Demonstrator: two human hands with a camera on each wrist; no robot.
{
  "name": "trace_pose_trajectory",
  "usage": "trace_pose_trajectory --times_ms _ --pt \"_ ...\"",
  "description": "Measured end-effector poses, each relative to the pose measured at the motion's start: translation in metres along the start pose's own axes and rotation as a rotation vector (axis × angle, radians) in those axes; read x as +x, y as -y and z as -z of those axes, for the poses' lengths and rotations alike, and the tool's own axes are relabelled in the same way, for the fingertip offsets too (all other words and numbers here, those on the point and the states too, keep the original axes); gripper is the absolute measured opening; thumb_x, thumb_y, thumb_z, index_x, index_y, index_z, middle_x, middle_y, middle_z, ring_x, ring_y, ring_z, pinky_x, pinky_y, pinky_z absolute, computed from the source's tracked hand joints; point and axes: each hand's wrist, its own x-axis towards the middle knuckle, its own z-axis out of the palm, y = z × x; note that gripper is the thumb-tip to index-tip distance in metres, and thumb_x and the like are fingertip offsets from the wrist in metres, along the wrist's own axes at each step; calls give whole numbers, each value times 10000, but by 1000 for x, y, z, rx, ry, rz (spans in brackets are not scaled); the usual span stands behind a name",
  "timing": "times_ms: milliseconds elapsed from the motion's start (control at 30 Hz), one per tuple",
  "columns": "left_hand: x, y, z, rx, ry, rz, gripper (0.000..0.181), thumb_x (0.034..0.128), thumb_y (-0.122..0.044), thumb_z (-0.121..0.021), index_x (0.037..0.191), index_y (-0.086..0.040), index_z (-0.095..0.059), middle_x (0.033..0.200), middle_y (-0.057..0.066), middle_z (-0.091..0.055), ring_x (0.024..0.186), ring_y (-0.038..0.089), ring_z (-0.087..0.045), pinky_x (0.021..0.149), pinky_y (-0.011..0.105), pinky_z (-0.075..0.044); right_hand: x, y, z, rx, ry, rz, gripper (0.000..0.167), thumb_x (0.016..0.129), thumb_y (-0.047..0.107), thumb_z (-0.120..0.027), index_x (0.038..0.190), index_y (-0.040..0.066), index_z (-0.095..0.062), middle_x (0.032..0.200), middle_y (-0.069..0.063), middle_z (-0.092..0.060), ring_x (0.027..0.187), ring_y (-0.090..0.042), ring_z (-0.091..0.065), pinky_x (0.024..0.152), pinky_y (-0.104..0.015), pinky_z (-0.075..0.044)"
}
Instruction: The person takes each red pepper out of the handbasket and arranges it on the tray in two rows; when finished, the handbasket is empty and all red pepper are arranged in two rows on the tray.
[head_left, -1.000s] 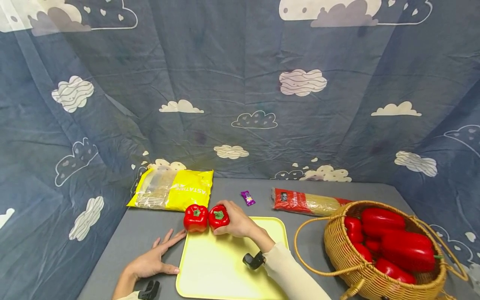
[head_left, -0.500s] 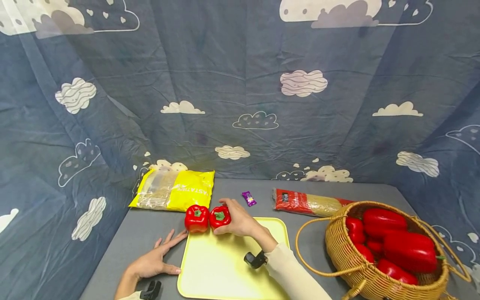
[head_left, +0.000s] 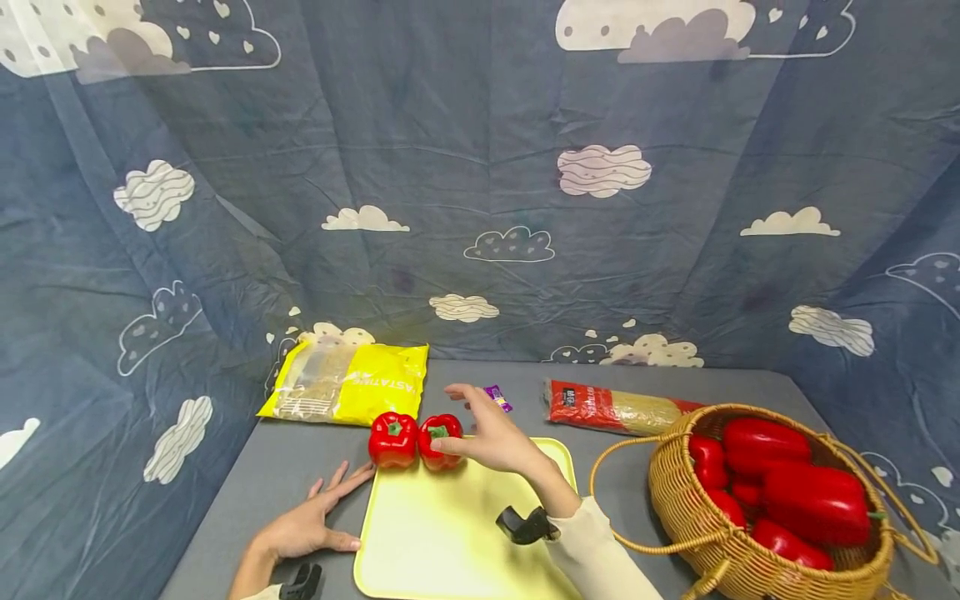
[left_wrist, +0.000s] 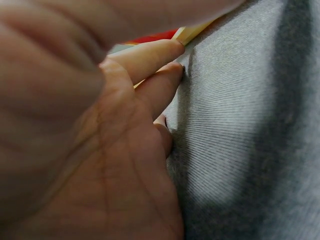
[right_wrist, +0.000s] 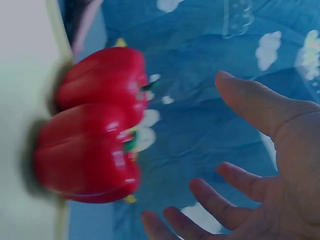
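Red peppers (head_left: 393, 442) on yellow tray (head_left: 442, 533), right hand (head_left: 491, 435) near, left hand (head_left: 306, 523) beside tray, each grip unclenched

Covered Corners, Cropped Edges

In the head view, the wicker basket (head_left: 686, 496) runs past the lower edge and hides the right end of the dried-noodle packet (head_left: 615, 407). The right sleeve (head_left: 600, 554) covers the near right corner of the tray (head_left: 450, 537). Print on the purple sweet (head_left: 498, 398) is too small to read. Motion blurs both bell peppers (right_wrist: 82, 155) in the right wrist view.
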Motion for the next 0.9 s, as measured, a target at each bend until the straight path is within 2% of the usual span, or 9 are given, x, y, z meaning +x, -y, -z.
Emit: trace_pose_trajectory --times_ms 267,500,767,900 --pt "2 0 -1 11 -8 -18 1006 769 -249 -854 1595 -136 -289 1661 215 -159 1496 507 146 1100 716 210 -18 30 17 -34 -20 82 704 877 348 -777 1477 198 -440 1444 -21 -480 1326 -264 -471 1063 -474 -484" --pt "7 1 0 33 4 -14 1015 765 -265 -857 1594 -131 -288 1661 208 -168 1499 507 134 1105 716 205 -35 44 28 -44 -19 132 683 886 373 -769 1472 257 -439 1439 45 -474 1342 -199 -471 1066 -445 -491" --pt "3 0 2 30 -3 -14 1012 766 -258 -854 1596 -146 -287 1665 203 -156 1496 511 140 1101 722 204 -61 60 46 -107 -21 163 680 883 471 -745 1466 345 -421 1458 165 -454 1362 -112 -461 1049 -385 -508" --pt "-1 1 -1 2 3 -34 1002 777 -237 -845 1598 -143 -280 1664 212 -146 1486 521 160 1087 730 214 -76 60 55 -138 -28 174 688 888 468 -740 1478 354 -406 1473 152 -454 1346 -117 -481 1055 -408 -498"
